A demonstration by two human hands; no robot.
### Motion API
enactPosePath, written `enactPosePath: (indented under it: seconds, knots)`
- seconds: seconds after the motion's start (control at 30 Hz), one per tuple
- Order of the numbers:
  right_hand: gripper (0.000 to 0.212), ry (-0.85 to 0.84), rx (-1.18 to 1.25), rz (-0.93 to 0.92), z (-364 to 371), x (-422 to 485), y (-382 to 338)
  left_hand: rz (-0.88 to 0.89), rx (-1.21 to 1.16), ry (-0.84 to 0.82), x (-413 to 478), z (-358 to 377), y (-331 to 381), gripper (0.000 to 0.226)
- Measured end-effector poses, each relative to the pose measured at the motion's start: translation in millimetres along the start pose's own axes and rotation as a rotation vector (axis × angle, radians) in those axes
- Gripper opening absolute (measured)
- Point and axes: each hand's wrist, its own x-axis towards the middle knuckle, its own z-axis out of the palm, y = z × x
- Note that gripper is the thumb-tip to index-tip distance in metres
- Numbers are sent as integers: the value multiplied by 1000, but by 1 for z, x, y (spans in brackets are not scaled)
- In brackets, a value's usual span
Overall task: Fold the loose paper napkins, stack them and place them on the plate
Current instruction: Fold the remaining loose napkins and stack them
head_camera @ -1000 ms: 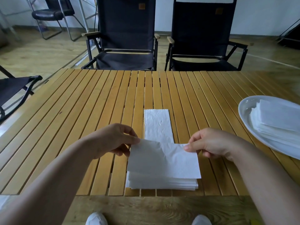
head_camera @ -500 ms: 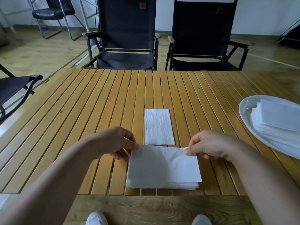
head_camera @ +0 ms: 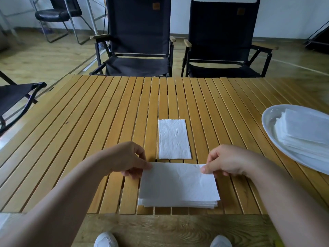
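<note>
Left hand point(head_camera: 124, 160) and right hand point(head_camera: 227, 162) each pinch a far corner of a white paper napkin point(head_camera: 179, 184) atop a loose white napkin pile point(head_camera: 178, 204) at the slatted wooden table point(head_camera: 89, 131)'s near edge.

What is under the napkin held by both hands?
A stack of napkins on the table; only its near edges show. The held napkin covers the rest, hiding the count.

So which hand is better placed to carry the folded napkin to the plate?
Likely the right hand: the plate sits on its side, much nearer; the left hand would reach across.
</note>
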Motion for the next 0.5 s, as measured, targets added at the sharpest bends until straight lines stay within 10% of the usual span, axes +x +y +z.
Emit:
enactPosePath:
  seconds: [0.23,0.37,0.5]
  knots:
    - [41,29,-30,38,-2,2,2,-26,90,132,5,1,0,34]
    - [36,323,12,-37,4,10,0,126,165,515,14,1,-5,26]
    - [17,463,73,-181,15,17,-9,298,218,535,21,12,1,36]
